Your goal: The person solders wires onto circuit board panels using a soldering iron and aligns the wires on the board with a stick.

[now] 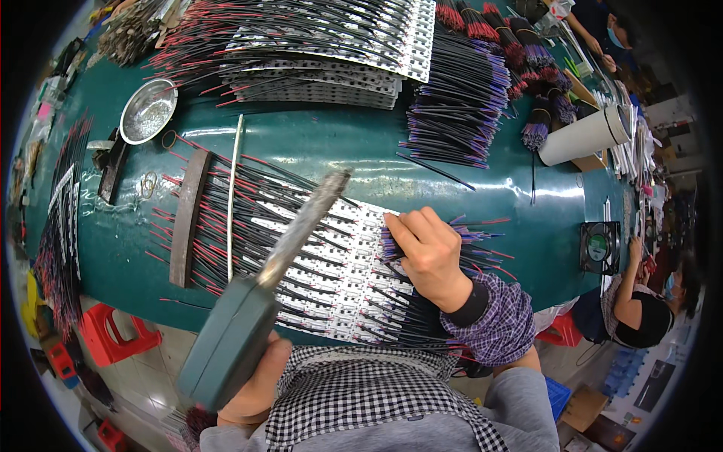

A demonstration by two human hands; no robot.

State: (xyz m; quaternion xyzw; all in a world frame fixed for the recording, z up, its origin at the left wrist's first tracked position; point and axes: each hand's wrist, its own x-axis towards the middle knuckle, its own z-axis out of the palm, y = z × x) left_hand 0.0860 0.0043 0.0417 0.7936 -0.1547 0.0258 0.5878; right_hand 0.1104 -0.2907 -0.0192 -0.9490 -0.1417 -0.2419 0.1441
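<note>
My left hand [260, 380] is wrapped round the green handle of a soldering iron [233, 339]. Its long metal barrel slants up over a white circuit board panel [354, 301]. Black wires with red ends run off the panel's left side, and purple-ended wires off its right. My right hand [429, 252] rests at the panel's upper right, fingers closed on a bunch of purple-ended wires [471, 237]; the fingertips partly hide the wire ends. Across the left wires lie a dark bar [188, 226] and a thin white stick [235, 188].
Stacked wired panels [324, 83] stand at the back, beside a pile of purple-ended wires [459, 105]. A metal bowl [147, 113] sits at the left. At the right are a white cylinder [580, 138] and a small fan [600, 247]. Co-workers [640, 301] sit further right.
</note>
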